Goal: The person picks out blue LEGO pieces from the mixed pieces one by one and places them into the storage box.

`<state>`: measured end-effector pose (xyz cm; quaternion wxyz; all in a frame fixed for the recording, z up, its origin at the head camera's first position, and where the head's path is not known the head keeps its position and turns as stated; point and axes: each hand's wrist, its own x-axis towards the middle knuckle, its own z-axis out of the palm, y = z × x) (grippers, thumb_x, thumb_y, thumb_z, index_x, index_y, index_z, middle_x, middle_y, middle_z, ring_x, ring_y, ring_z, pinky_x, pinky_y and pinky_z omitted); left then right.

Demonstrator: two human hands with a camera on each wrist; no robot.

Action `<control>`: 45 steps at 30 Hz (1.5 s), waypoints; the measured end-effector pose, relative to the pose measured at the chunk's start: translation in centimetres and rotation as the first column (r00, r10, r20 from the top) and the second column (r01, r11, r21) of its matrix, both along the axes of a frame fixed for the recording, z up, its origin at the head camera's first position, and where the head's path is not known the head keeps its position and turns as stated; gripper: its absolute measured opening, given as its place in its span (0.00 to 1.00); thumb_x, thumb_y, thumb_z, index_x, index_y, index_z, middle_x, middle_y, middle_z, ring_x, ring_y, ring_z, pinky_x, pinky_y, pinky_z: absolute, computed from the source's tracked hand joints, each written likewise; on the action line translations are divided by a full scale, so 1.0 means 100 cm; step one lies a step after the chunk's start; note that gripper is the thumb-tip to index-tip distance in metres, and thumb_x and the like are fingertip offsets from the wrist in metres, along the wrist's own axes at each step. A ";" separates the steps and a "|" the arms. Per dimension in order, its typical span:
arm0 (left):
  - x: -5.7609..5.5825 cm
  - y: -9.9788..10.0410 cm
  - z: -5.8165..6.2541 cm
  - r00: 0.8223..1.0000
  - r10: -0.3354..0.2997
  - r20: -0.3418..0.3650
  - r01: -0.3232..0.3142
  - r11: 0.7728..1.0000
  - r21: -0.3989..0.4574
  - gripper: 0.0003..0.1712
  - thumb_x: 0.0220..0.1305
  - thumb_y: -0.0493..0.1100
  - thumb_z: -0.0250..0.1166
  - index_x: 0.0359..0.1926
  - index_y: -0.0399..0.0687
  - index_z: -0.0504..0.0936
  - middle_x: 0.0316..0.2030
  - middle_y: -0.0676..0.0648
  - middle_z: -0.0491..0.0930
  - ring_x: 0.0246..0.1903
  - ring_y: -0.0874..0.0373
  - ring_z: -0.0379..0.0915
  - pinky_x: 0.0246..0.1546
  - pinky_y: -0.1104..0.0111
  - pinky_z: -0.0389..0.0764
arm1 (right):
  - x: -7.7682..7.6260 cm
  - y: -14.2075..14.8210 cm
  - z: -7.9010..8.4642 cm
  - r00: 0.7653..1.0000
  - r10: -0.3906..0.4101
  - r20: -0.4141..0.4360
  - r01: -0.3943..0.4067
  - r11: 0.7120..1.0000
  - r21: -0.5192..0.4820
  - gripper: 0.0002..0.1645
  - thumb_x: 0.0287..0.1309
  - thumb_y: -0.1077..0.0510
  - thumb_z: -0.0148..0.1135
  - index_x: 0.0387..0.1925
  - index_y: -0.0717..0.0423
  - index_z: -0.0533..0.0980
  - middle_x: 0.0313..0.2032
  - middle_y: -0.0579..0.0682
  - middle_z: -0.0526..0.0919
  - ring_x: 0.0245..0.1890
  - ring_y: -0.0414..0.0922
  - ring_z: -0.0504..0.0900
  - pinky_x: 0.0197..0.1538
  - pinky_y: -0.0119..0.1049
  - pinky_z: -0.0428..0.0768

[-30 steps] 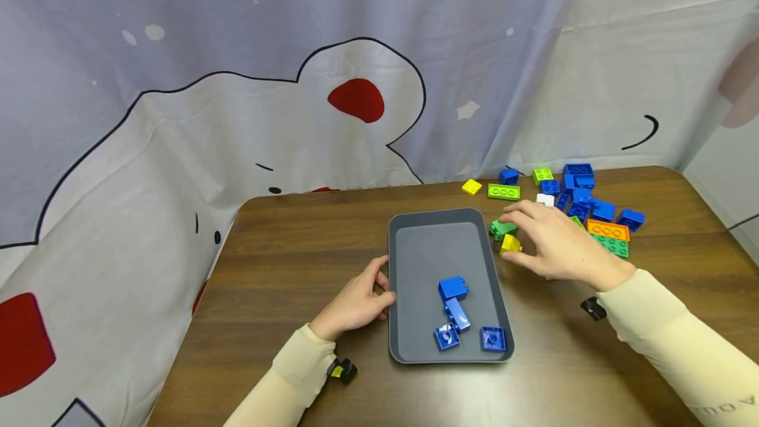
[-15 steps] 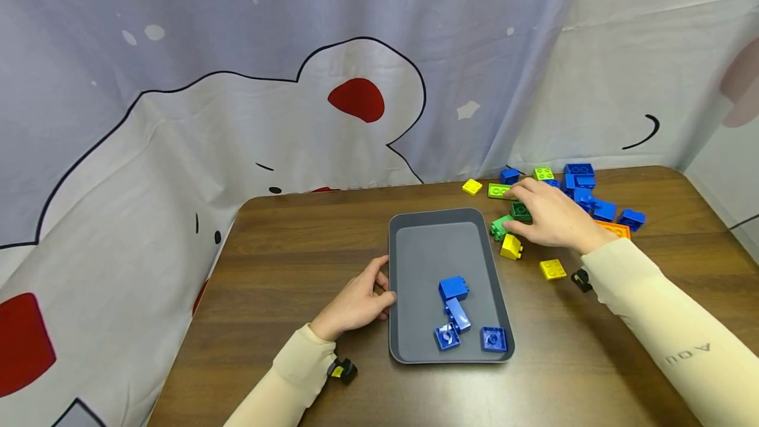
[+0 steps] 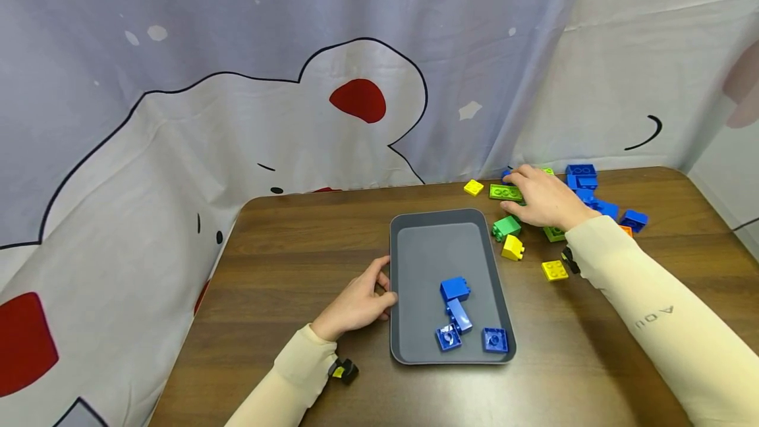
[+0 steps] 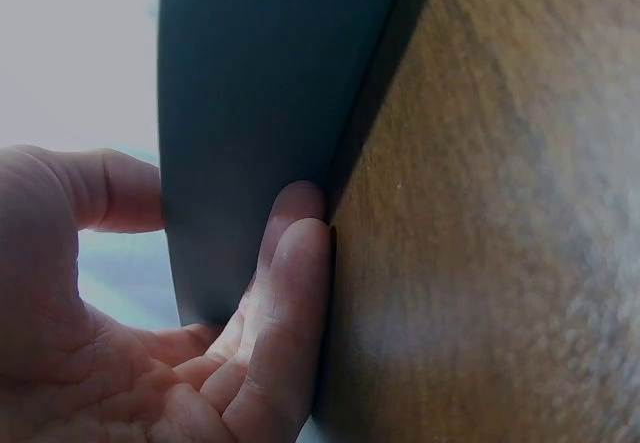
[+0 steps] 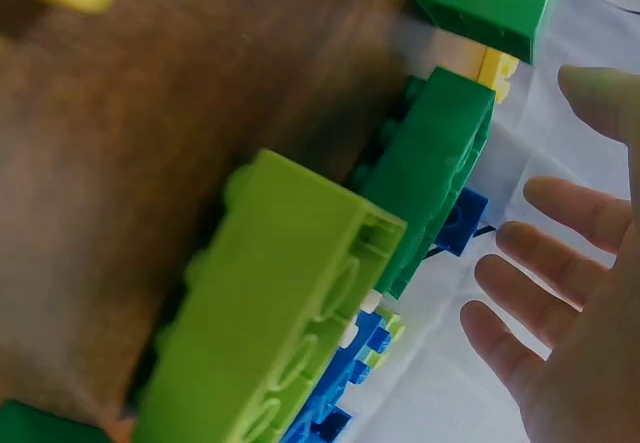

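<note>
My left hand (image 3: 358, 302) holds the left edge of a grey tray (image 3: 409, 219). In the left wrist view, the thumb reaches the rim while the fingers (image 4: 290, 283) lie along the tray's outer wall, close to the tabletop. Inside the tray are several blue bricks (image 3: 454, 288). My right hand (image 3: 547, 199) hovers over the loose bricks at the back right, near a blue brick (image 5: 461, 221) and a lime brick (image 3: 505, 192). Its spread fingers hold nothing in the right wrist view, where a green brick (image 5: 430, 173) also shows.
Right of the tray lie a green brick (image 3: 506, 228), a yellow brick (image 3: 512, 248) and a flat yellow brick (image 3: 554, 271). Another yellow brick (image 3: 473, 188) sits near the back edge. Several blue bricks (image 3: 584, 180) are piled beyond my right hand. A curtain (image 3: 267, 137) hangs behind the table.
My right hand has moved up and away over the bricks, toward the blue brick at the back, uncovering the yellow and green bricks. My left hand and the tray have stayed put.
</note>
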<state>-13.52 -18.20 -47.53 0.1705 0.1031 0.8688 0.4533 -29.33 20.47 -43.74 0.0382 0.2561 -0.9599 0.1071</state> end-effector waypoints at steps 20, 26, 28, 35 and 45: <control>0.000 0.001 0.003 1.000 -0.003 0.007 0.003 1.000 0.000 0.46 0.58 0.41 0.58 0.77 0.44 0.53 0.43 0.46 0.73 0.26 0.56 0.80 0.29 0.65 0.83 | -0.024 -0.004 0.003 0.999 -0.009 0.049 -0.001 0.981 0.195 0.34 0.62 0.55 0.56 0.67 0.69 0.69 0.66 0.70 0.67 0.61 0.68 0.70 0.63 0.61 0.68; 0.000 0.000 0.002 1.000 0.002 0.012 -0.002 1.000 0.008 0.46 0.59 0.42 0.58 0.77 0.44 0.53 0.43 0.46 0.74 0.26 0.56 0.80 0.29 0.65 0.83 | -0.023 0.004 0.000 0.999 -0.029 -0.019 0.032 0.983 0.183 0.27 0.59 0.62 0.56 0.60 0.68 0.75 0.50 0.66 0.75 0.37 0.58 0.79 0.45 0.54 0.80; 0.000 0.000 0.002 1.000 0.005 0.018 -0.005 1.000 0.011 0.45 0.59 0.42 0.58 0.77 0.45 0.53 0.43 0.46 0.74 0.26 0.57 0.80 0.29 0.66 0.83 | -0.021 0.007 -0.002 0.998 -0.053 -0.028 0.057 0.984 0.169 0.26 0.58 0.63 0.58 0.59 0.68 0.75 0.48 0.66 0.75 0.35 0.57 0.79 0.42 0.54 0.81; 0.000 0.000 0.003 1.000 0.007 0.019 -0.008 1.000 0.018 0.45 0.59 0.43 0.58 0.77 0.44 0.54 0.43 0.46 0.74 0.26 0.56 0.80 0.29 0.65 0.83 | -0.015 0.018 -0.006 0.991 -0.134 0.005 0.133 0.987 0.087 0.25 0.59 0.64 0.58 0.59 0.67 0.74 0.49 0.66 0.77 0.40 0.60 0.80 0.44 0.56 0.80; 0.001 0.001 0.002 1.000 0.008 0.013 -0.008 1.000 0.006 0.45 0.59 0.43 0.58 0.77 0.45 0.54 0.43 0.46 0.74 0.26 0.56 0.80 0.29 0.66 0.83 | -0.005 0.027 -0.008 0.987 -0.138 -0.087 0.139 0.990 0.012 0.24 0.58 0.65 0.56 0.57 0.68 0.75 0.44 0.65 0.79 0.38 0.60 0.80 0.42 0.55 0.80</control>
